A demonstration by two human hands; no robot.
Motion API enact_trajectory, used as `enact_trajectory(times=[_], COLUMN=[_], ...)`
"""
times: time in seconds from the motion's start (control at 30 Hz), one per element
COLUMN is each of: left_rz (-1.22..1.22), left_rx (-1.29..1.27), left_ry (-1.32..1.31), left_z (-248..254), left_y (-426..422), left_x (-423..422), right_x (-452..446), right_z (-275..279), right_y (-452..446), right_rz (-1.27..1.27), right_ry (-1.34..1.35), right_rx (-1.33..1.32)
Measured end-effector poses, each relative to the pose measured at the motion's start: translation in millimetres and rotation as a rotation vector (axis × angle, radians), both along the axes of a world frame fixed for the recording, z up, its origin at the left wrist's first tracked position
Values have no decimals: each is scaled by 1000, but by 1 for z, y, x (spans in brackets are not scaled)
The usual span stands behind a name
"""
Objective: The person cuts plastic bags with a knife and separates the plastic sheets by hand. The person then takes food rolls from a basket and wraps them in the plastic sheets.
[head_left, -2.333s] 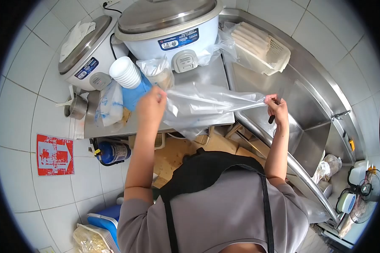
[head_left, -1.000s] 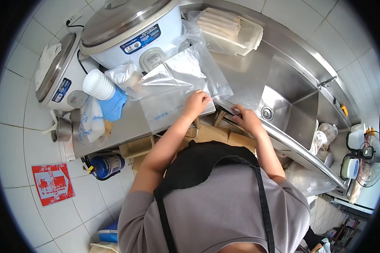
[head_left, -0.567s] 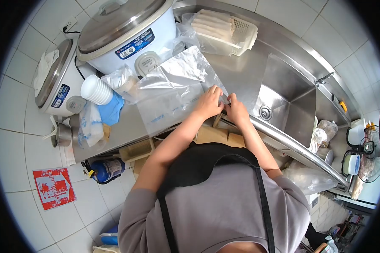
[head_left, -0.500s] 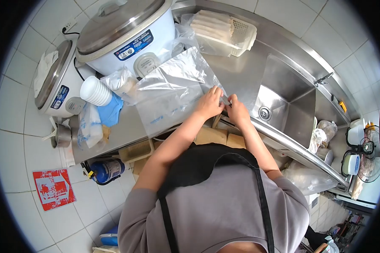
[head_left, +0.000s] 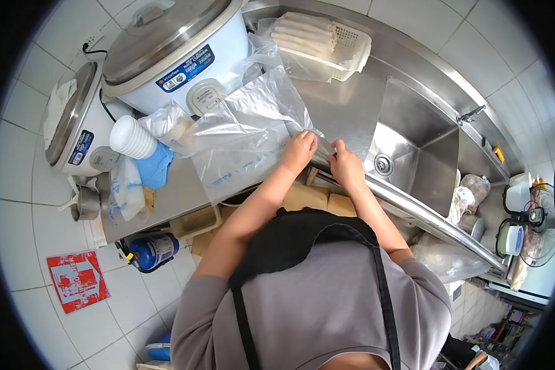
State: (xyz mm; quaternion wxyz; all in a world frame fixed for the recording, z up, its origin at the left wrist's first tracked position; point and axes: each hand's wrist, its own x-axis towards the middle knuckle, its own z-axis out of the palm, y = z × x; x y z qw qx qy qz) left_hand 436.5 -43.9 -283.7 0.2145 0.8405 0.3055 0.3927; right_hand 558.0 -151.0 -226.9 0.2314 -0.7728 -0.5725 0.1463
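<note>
A large clear plastic bag (head_left: 243, 145) with faint blue print lies spread on the steel counter in front of the big rice cooker. My left hand (head_left: 300, 150) is closed on the bag's right edge. Close by, just to its right near the counter's front edge, my right hand (head_left: 346, 165) is closed with thumb and fingers pressed together. A thin strip of clear plastic seems to run between the two hands, but what the right fingers pinch is too small to make out.
Two rice cookers (head_left: 172, 68) stand at the back left. Stacked white cups (head_left: 132, 137) lean beside a blue cloth (head_left: 155, 165). A white basket (head_left: 351, 52) with pale rolls sits at the back. The sink (head_left: 407, 139) is on the right; a fan (head_left: 541, 243) stands beyond it.
My hands have moved slightly apart, the left one shifting a little to the left together with the bag's edge. The whole view has also shifted slightly.
</note>
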Motion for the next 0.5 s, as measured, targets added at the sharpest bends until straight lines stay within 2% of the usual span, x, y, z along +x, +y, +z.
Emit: enact_trajectory(times=[0.27,0.5], left_rz=[-49,-88], left_rx=[-9,-151], left_ry=[-22,-95], left_z=[6,4], left_y=[-3,-1], left_x=[-4,-4], right_x=[10,22], right_z=[1,10], right_y=[45,119], right_rz=[137,304], right_ry=[-155,-295], right_rx=[153,174])
